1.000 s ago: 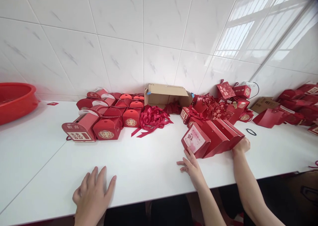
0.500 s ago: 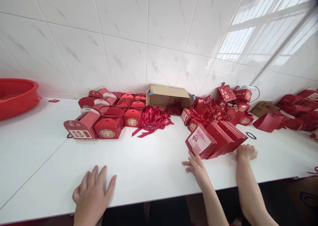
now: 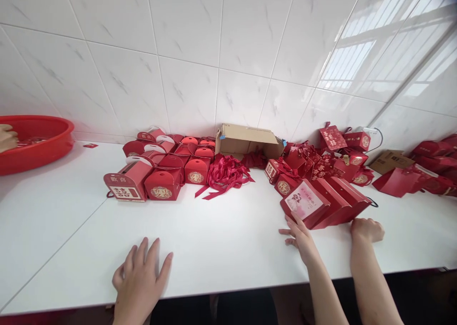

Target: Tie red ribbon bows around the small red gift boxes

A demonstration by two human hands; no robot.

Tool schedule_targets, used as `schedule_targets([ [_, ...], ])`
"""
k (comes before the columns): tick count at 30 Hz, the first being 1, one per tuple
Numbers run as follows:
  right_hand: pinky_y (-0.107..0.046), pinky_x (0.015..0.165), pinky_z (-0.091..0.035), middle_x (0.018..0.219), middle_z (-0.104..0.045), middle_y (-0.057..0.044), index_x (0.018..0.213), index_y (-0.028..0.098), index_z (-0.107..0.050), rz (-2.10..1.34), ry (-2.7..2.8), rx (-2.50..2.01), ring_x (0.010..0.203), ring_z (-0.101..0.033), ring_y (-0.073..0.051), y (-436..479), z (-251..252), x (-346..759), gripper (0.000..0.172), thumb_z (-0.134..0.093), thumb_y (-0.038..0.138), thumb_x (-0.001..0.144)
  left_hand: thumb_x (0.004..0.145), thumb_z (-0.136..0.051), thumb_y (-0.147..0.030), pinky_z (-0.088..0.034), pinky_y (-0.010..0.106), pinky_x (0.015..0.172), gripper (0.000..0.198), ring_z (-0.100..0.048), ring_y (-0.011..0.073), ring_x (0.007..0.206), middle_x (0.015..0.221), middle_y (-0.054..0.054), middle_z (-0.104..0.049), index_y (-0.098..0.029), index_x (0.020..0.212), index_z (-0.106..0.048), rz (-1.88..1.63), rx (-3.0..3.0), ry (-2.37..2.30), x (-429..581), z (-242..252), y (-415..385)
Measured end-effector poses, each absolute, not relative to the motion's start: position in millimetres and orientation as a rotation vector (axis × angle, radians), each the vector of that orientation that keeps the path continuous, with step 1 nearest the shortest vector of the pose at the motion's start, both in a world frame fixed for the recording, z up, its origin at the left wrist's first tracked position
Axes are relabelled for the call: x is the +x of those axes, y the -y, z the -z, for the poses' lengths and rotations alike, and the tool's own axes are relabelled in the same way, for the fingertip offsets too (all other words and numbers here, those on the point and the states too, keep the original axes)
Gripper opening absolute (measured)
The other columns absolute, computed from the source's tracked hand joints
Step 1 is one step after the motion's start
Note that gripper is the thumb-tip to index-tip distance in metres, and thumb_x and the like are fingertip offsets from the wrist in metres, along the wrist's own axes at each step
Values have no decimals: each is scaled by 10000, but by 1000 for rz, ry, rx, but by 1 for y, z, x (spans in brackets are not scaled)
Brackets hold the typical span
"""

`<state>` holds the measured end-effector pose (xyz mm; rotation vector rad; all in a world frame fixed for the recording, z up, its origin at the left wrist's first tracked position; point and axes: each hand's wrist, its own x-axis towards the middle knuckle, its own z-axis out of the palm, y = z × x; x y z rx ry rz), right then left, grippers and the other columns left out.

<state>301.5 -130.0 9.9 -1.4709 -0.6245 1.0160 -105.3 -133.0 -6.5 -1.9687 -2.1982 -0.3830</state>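
My left hand [image 3: 140, 280] lies flat and open on the white table [image 3: 221, 249] near its front edge, holding nothing. My right hand is not in view. To the right, a co-worker's two hands flank a row of red gift boxes [image 3: 330, 206]. One of those hands [image 3: 302, 237] touches the front box with the pink picture, and the other [image 3: 367, 230] is a fist at the row's far end. More red gift boxes [image 3: 160, 172] stand in rows at the back left. A heap of red ribbons [image 3: 224, 172] lies beyond my hand.
An open cardboard box [image 3: 246, 139] lies on its side against the tiled wall. Loose red boxes and bags [image 3: 403, 177] pile up at the right. A red basin [image 3: 35, 144] sits far left with another person's hand [image 3: 7, 137] at its rim.
The view has swung a little left. The co-worker's hands slid the row of boxes right, onto a black band. A hand appeared at the red basin. My left hand stayed flat.
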Motion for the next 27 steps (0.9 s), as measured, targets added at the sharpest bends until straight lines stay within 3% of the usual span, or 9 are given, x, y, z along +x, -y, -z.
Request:
schedule_targets([
  [16,-226,489,-503,1426,-409,-68,1345,265,-440,-916,558,-1577,783,-692,-183,111,-6,345,644,-624,320,731,869,-322,-460,-286,518,976,503,-334,340,1293,1390,145,-434,-182,1238,-520,464,-1977,2263,-105,7,134],
  [21,-217,481,-492,1462,-360,-95,1415,246,-332,-826,590,-1611,784,-678,-171,110,7,344,751,-602,313,717,810,-384,-558,-377,523,923,694,-422,372,1223,1339,197,-461,-116,1344,-365,607,-1971,2522,-113,-18,101],
  [24,-255,587,-528,1453,-375,-120,1453,219,-249,-694,709,-1728,906,-660,-215,117,16,336,820,-590,378,725,756,-469,-604,-401,488,929,851,-437,376,1201,1301,224,-463,-77,1392,-261,886,-1965,2397,-115,-47,59],
  [27,-340,799,-526,1417,-427,-132,1431,184,-314,-578,888,-1874,1077,-597,-270,124,26,322,741,-531,431,767,710,-541,-620,-404,482,932,942,-391,396,1228,1284,252,-426,-42,1391,-243,1039,-1899,2298,-109,-68,17],
])
